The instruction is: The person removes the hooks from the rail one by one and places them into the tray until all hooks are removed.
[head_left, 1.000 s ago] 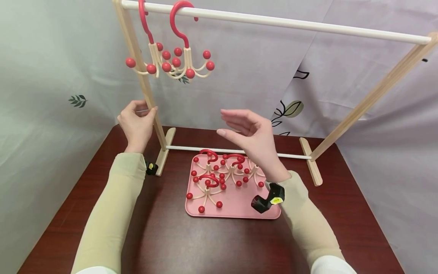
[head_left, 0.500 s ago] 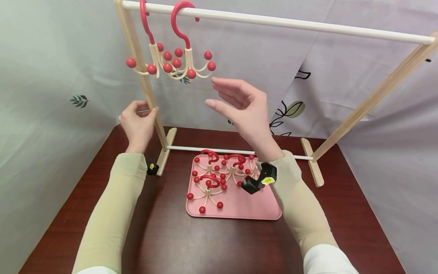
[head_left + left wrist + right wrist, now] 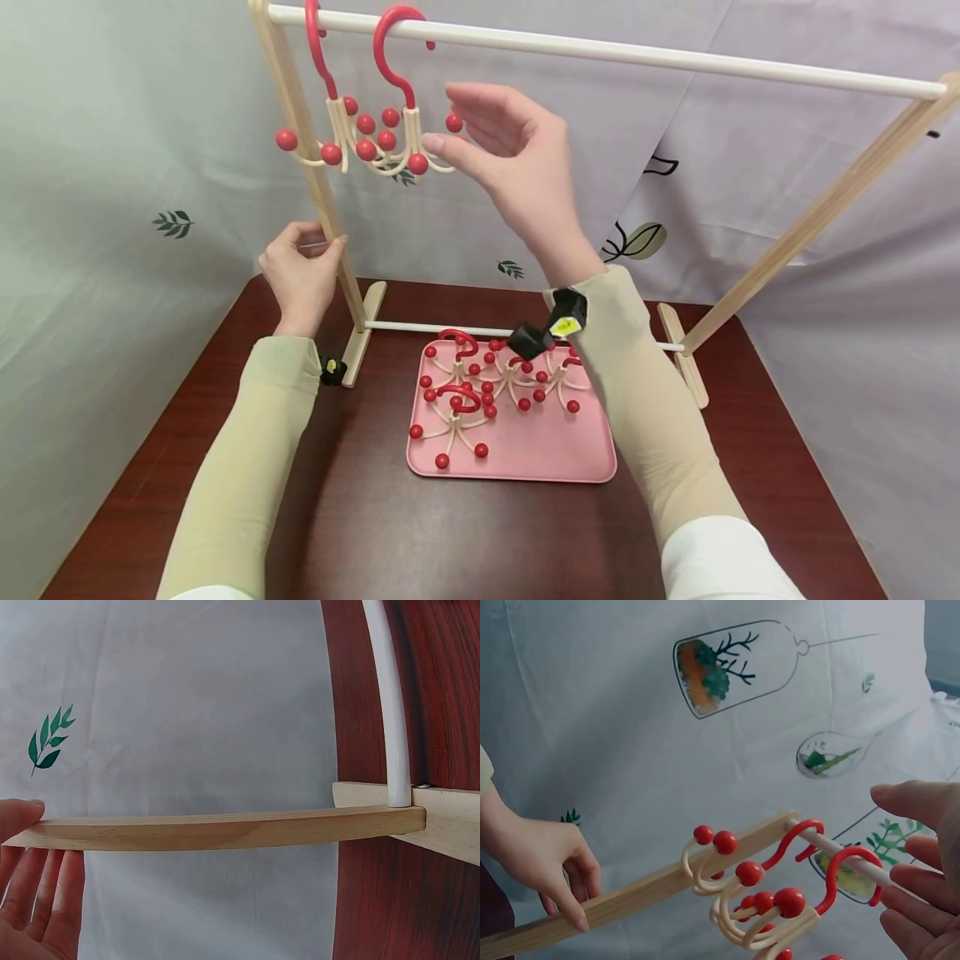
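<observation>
Two hangers hang by red hooks from the rack's white top rod (image 3: 600, 50). Each has curved beige prongs tipped with red balls. My right hand (image 3: 525, 162) is beside the inner hanger (image 3: 412, 133), its thumb and fingers spread apart around the prong side; the thumb overlaps a prong in the head view and nothing is gripped. The outer hanger (image 3: 337, 133) is closest to the left post. With thumb and fingers on opposite sides, my left hand (image 3: 300, 271) holds the rack's left wooden post (image 3: 225, 831). Several more hangers (image 3: 453, 425) lie on a pink tray (image 3: 555, 458).
The rack stands on a dark red-brown table (image 3: 360, 517), its wooden feet (image 3: 682, 367) joined by a low white rod (image 3: 420, 327). The right post (image 3: 810, 221) slants up at the right. A pale patterned cloth (image 3: 195, 100) hangs close behind.
My right hand has risen from above the tray, up and leftward, to the inner hanger. My left hand stays on the post. The hangers have kept their places.
</observation>
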Tool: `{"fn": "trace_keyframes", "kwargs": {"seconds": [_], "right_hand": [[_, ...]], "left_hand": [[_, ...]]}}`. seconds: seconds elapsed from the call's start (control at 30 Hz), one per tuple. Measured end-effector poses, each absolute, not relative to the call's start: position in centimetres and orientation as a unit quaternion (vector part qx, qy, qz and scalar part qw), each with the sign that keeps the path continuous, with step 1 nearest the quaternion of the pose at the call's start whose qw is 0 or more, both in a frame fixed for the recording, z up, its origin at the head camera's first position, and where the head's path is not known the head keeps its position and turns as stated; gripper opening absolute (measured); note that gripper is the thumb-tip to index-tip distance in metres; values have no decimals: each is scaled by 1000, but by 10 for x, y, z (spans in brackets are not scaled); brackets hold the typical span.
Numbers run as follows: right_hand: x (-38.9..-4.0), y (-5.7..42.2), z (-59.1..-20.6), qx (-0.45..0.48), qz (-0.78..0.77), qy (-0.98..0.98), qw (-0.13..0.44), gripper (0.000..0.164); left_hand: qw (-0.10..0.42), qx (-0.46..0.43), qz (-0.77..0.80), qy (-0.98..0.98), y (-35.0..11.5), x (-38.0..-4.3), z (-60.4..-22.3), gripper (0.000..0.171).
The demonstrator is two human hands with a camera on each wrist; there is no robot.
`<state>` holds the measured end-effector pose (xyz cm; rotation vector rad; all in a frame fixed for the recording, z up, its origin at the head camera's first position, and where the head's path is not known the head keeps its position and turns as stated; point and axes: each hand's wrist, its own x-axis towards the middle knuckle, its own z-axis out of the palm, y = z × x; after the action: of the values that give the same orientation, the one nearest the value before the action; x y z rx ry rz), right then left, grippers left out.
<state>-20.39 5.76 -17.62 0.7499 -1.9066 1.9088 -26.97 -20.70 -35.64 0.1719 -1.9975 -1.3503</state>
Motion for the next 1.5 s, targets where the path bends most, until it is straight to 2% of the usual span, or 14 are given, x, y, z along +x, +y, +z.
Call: {"fn": "trace_keyframes", "kwargs": {"seconds": [0.6,0.93,1.27,1.5], "right_hand": [[-249,31,-163,260,602,-745,122,59],[-261,15,-162,273,582,-756,126,62],[-264,19,-163,259,594,-747,147,58],[-273,31,-163,227,593,-751,182,44]], "left_hand": [[350,68,-524,-774,-206,-266,-353,23],[353,68,-516,-777,-206,-266,-353,22],[351,68,-511,-782,-205,-270,-357,25],[351,67,-514,-780,-204,-271,-356,24]]}}
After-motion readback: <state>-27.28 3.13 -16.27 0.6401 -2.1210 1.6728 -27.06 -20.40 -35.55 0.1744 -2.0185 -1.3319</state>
